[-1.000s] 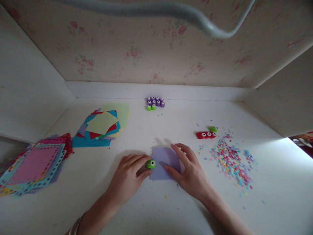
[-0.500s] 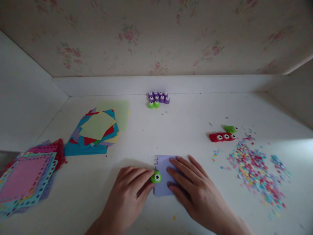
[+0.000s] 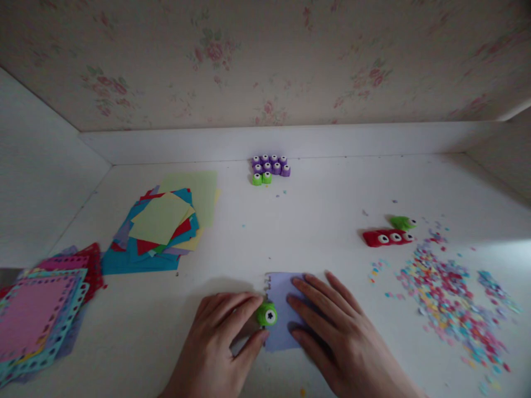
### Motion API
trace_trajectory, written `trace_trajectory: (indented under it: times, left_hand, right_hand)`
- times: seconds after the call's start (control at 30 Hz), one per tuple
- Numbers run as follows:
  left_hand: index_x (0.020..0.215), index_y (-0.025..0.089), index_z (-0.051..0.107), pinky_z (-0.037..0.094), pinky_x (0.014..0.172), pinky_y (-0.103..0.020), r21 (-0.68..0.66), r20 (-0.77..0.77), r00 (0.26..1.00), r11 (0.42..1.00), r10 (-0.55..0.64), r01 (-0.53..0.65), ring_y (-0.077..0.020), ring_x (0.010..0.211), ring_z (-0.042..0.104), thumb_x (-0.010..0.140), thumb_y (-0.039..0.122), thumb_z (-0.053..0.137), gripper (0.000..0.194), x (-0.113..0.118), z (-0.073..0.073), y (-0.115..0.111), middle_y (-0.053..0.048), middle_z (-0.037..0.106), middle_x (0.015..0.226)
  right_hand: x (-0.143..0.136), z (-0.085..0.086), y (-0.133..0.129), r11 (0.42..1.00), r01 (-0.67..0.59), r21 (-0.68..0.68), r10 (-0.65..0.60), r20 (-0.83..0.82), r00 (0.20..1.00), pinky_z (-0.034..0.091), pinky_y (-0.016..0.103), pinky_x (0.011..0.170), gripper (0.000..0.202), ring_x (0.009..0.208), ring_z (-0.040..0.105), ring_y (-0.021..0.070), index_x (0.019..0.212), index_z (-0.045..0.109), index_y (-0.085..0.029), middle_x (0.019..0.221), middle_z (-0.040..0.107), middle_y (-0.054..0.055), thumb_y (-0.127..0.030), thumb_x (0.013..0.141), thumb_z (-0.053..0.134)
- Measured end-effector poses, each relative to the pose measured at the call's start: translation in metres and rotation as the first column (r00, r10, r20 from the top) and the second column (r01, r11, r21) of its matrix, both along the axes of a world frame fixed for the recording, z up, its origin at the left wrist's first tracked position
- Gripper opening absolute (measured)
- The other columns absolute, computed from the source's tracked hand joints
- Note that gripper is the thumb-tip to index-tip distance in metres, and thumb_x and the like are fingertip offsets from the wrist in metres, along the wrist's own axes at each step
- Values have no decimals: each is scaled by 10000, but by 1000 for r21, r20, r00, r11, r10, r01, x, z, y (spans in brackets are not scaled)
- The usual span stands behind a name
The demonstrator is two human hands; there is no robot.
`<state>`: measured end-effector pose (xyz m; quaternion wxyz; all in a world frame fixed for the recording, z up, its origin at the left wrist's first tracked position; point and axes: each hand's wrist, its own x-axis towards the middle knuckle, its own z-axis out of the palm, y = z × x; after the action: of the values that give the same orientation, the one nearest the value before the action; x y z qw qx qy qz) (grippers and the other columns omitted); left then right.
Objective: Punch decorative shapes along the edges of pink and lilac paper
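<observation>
A lavender paper square (image 3: 282, 301) lies on the white table, with small cut-outs along the upper part of its left edge. On that edge sits a green punch (image 3: 266, 314) with a star mark on its white button. My left hand (image 3: 226, 331) grips the punch from the left between thumb and fingers. Flat over the right part of the paper rests my right hand (image 3: 332, 320), its fingers spread and nothing held in it.
Purple and green punches (image 3: 271, 167) stand near the back wall. Coloured sheets (image 3: 160, 218) and punched sheets (image 3: 39, 309) are piled at the left. Red punches (image 3: 388, 237), a green punch (image 3: 402, 222) and scattered confetti (image 3: 452, 298) lie at the right.
The view has shifted slightly, so the paper, punch and hands appear a little lower. My left thumb has moved down along the punch, while my right hand stays on the paper.
</observation>
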<state>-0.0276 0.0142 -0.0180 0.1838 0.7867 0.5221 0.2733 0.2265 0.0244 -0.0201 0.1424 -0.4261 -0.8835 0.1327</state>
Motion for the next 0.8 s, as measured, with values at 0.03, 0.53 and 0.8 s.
trace_trajectory:
  times: [0.03,0.53,0.8]
  left_hand:
    - [1243,300,613,583,841,-392,-19,15,1000,1000,20,-20,-250,997,668,874,346,686,379,1,2,0,-46,719,1118]
    - [868,292,705,449,816,-435,-194,-85,989,972,120,-135,-259,936,625,927,355,593,141,27,8,10,-22,688,953]
    - [730,251,662,440,719,-334,-330,-176,981,934,81,-136,-250,886,608,851,258,615,130,32,20,26,-35,658,903]
  right_hand:
    - [0,0,0,1000,2,-3,-2,3,1000,398,629,1128,494,1332,519,330,1409,542,-324,1442,553,24,-326,921,623]
    - [-5,8,-4,998,63,-4,-63,-33,997,365,602,1135,340,1316,530,297,1283,648,-279,1403,600,67,-333,953,587]
    - [-8,8,-7,996,87,-11,-88,-70,994,333,588,1139,323,1313,524,290,1250,665,-283,1391,608,70,-333,939,597]
